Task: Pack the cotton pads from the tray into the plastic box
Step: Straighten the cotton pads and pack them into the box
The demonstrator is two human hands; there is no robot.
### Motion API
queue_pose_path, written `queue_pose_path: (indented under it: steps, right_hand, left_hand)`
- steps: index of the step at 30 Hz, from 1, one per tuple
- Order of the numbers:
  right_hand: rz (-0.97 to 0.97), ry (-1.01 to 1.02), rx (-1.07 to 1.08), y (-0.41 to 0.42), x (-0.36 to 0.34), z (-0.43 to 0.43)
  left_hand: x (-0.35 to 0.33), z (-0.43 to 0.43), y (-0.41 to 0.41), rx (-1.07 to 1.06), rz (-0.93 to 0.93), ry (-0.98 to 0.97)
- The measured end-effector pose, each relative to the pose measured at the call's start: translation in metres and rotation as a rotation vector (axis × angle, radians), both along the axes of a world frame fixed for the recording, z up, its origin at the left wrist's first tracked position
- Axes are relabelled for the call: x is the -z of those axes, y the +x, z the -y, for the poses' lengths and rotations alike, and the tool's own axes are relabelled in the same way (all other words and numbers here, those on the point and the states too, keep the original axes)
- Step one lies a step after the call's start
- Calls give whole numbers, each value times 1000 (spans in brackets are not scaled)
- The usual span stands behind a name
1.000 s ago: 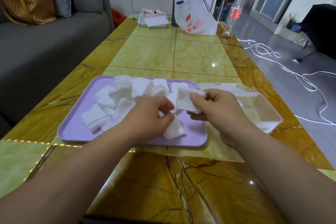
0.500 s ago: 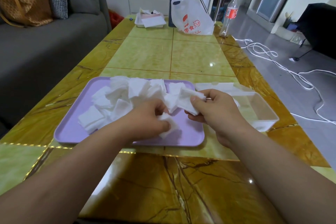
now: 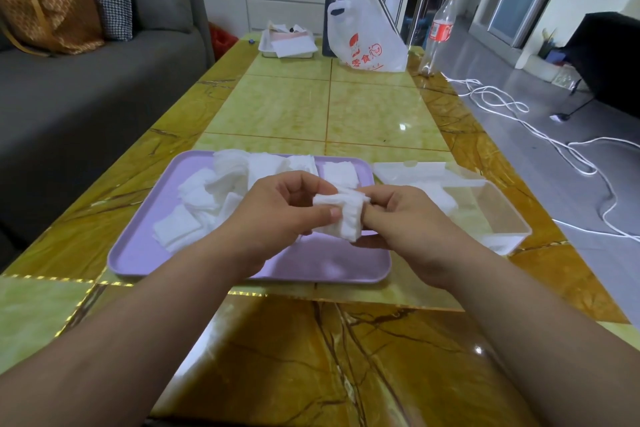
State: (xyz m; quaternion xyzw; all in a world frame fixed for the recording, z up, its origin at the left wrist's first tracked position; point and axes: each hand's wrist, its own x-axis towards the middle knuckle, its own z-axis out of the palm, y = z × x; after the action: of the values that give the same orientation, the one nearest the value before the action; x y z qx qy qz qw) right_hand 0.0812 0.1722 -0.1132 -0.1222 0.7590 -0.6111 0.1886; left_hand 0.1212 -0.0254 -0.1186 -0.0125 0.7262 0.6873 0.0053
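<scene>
Both hands grasp one small stack of white square cotton pads (image 3: 348, 218) over the right half of the lilac plastic tray (image 3: 138, 253). The left hand (image 3: 287, 215) pinches it with the thumb on the near face, and the right hand (image 3: 412, 229) clasps its right side, fingertips hidden behind it. The stack's layered edges face the camera and its longer side runs roughly top to bottom.

Loose white pads (image 3: 207, 198) heap at the tray's far left, partly covered by the left hand. Right of the tray lies the clear rectangular plastic box (image 3: 502, 218); its contents are hard to make out. Far beyond the tray, a white plastic bag (image 3: 367, 42) bears red characters "零食". The writing on the clear bottle's red label (image 3: 440, 31) is unreadable.
</scene>
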Motion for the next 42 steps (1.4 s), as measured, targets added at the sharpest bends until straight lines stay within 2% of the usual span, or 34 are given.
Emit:
queue_pose_path:
  steps: [3,11,13,17,21,24,30,35,38,42]
  right_hand:
    - [-30,39,-22,0,-1,-1]
    - [119,-84,-94,3,-10,-3]
    - [91,-85,-127,4,-10,-5]
    - [-57,31,-38,4,-2,-2]
    - [-29,95,-29,6,-5,0]
    - [-40,138,20,8,-3,5]
    - [25,84,32,12,-5,16]
    - [-70,46,103,9,-16,6]
    - [-94,-46,132,3,-24,-11]
    - [-74,-53,176,1,-29,-36]
  left_hand:
    - [1,0,0,-18,4,-47]
    - [1,-2,1,-48,4,-24]
    - [-1,-3,2,-67,-9,-54]
    - [3,-3,-1,-139,-11,-188]
    - [6,-1,0,11,21,-178]
    - [5,-4,1,20,-13,-181]
    - [6,-16,1,21,-60,-208]
    - [4,-23,2,-33,-105,-272]
    - [-1,-30,-1,-85,-85,-236]
    - [-15,-57,-8,-46,-87,-149]
